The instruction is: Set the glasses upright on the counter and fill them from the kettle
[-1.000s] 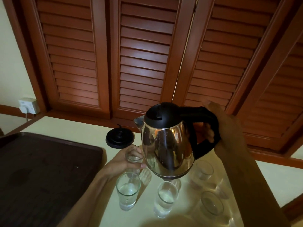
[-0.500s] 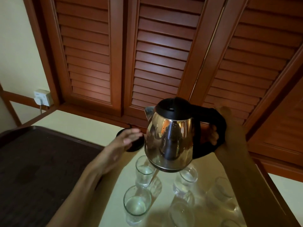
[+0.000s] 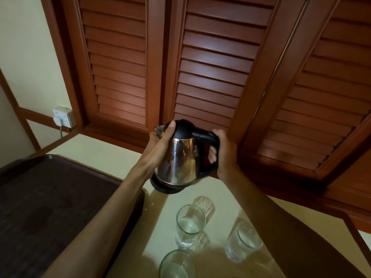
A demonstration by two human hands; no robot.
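Where the cream table (image 3: 112, 151) meets the louvred doors, the shiny steel kettle with black lid (image 3: 178, 157) seemingly sits on its black base. Right hand (image 3: 224, 151) wraps its handle; left hand (image 3: 162, 137) cups its spout side. Three clear water-filled glasses (image 3: 189, 225) stand nearer.
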